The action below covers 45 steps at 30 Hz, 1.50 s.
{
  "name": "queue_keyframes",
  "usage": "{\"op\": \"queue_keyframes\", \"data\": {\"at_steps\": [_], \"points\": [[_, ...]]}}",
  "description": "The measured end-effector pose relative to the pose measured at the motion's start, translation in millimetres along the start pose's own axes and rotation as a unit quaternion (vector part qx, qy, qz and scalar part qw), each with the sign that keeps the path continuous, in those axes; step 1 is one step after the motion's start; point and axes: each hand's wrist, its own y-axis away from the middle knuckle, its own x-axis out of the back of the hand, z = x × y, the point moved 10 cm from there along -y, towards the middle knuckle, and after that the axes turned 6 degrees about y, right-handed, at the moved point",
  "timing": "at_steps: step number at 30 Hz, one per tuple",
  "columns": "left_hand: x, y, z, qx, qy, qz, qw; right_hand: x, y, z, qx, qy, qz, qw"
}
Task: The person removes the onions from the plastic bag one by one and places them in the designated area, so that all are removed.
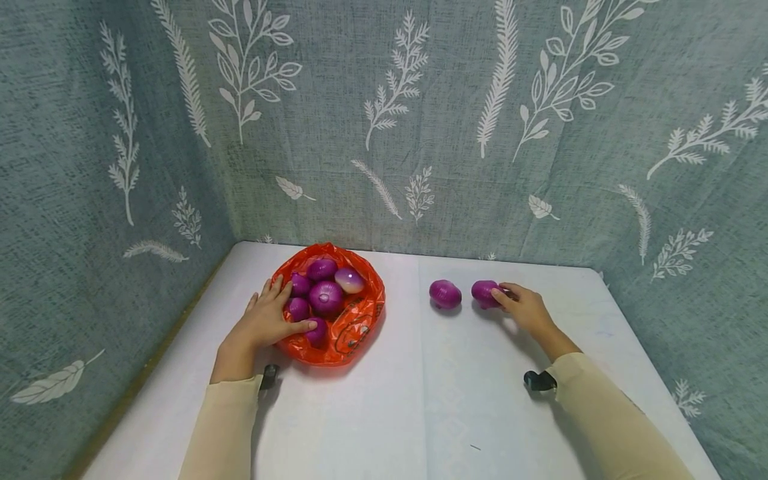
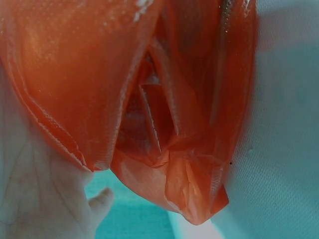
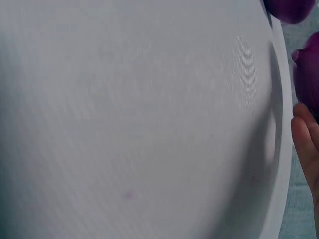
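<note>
An open red plastic bag (image 1: 360, 317) holds several purple onions (image 1: 326, 298) at the left of the table. My left hand (image 1: 264, 320) lies spread over the bag's left side, thumb on an onion near its front; in the left wrist view the hand (image 2: 37, 184) is beside the red plastic (image 2: 65, 74). To the right, my right hand (image 1: 531, 313) pinches a purple onion (image 1: 485, 294) between thumb and fingers. Another onion (image 1: 445, 294) lies just left of it. The right wrist view shows the fingers (image 3: 305, 139) against the onion (image 3: 308, 74).
A white-covered table (image 1: 384, 413) spans the view, its far edge close to a grey-green patterned cloth (image 1: 336, 133) that hangs at the back and both sides. A small dark mark (image 1: 475, 447) is on the table near the front.
</note>
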Motion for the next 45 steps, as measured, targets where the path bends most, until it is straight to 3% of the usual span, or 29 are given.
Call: {"op": "queue_keyframes", "data": {"at_steps": [14,27,45], "points": [[0.1,-0.3,-3.4,0.001,-0.003,-0.001,1.0000,-7,-4.6,14,-0.036,-0.007,-0.023,0.9990],[-2.1,-1.2,-5.0,0.005,-0.004,-0.007,1.0000,-13,-7.4,13,-0.030,0.010,-0.046,0.9984],[-1.9,-0.4,-3.4,0.005,0.004,-0.011,0.9999,-8,-1.9,13,-0.020,0.018,-0.043,0.9987]]}}
